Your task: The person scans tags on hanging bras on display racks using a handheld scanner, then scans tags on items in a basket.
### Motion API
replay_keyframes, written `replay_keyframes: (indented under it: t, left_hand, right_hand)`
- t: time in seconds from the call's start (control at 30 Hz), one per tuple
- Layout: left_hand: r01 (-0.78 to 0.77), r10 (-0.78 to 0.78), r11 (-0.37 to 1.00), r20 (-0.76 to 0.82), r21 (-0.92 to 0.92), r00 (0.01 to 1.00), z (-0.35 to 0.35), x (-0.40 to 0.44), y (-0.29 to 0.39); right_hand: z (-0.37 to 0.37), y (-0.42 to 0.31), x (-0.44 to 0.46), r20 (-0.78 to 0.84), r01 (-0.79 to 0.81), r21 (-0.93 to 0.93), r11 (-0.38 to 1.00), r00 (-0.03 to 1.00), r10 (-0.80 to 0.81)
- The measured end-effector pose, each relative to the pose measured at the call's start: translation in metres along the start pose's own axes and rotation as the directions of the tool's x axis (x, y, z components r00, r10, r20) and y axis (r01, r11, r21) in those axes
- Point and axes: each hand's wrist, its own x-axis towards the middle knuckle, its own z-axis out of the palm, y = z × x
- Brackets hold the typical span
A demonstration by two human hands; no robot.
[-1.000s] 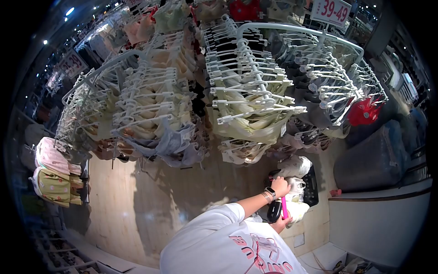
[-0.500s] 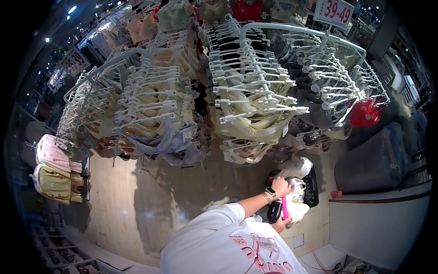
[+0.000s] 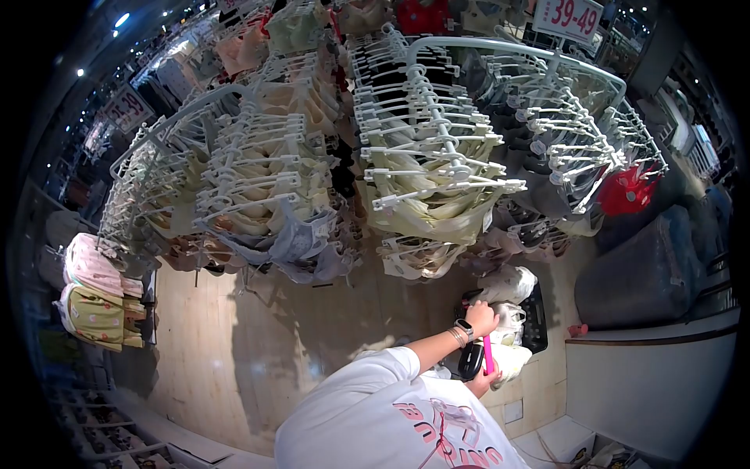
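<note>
My left hand, with a dark watch and bracelets at the wrist, is closed at the upper end of a bright pink strip. Around the strip's lower end curl the fingers of my right hand. Whether the strip belongs to the basket cannot be made out. A black rounded object lies against its left side. Just beyond both hands sits a black basket holding white plastic-wrapped bundles.
Racks of bras on white hangers fill the far side, under a price sign. At right stand a large grey wrapped bundle and a white counter. Folded pink and green clothing hangs at left above the wooden floor.
The view has shifted very slightly. Both hands keep the same place on the pink strip.
</note>
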Motion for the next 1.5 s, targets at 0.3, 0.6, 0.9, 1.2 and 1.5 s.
replay_keyframes:
  t: [0.3,0.6,0.9,1.2,1.5]
  left_hand:
    - [0.000,0.000,1.000,-0.004,0.004,1.000,0.001,0.001,0.001]
    - [-0.002,0.002,1.000,-0.001,-0.006,1.000,0.004,0.003,0.001]
    - [-0.003,0.003,1.000,-0.003,0.004,1.000,0.003,0.004,0.003]
    - [-0.007,0.007,1.000,-0.001,0.007,1.000,0.005,0.006,0.005]
    - [-0.009,0.009,1.000,0.007,0.007,1.000,0.007,0.008,0.007]
  right_hand:
    - [-0.004,-0.007,0.003,0.020,-0.059,0.025,0.998,0.998,0.059]
    - [0.000,0.002,0.001,0.030,-0.084,0.075,0.994,0.996,0.082]
    - [-0.001,-0.002,0.005,-0.030,-0.025,-0.019,0.999,0.999,0.025]
    - [0.004,0.005,0.006,-0.081,0.000,-0.069,0.998,0.997,-0.005]
    - [0.002,0.007,0.007,-0.057,-0.007,-0.010,1.000,0.998,0.007]
